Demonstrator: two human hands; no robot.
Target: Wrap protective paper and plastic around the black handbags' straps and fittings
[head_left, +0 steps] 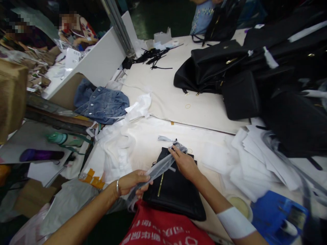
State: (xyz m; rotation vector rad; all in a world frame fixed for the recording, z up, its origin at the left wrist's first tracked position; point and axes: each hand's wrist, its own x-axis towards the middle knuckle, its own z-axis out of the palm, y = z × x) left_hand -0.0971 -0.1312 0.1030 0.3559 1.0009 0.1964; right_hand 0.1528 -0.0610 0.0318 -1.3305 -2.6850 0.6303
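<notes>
A black bag [178,194] with a gold zipper lies on the white table, close to the person's red top. Over it stretches a strip of translucent plastic [162,166]. My left hand [134,182], with a bracelet at the wrist, is closed on the strip's lower left end, beside the bag's left edge. Above the bag's top part, my right hand [182,161] has its fingers together on the strip's upper end. A white band is around the right forearm.
Black bags [212,68] pile up at the back right. White sheets [252,156] and a blue tray [278,214] lie at the right. A denim garment [102,103] and white tissue [114,146] are at the left. Other people sit beyond a partition [102,56].
</notes>
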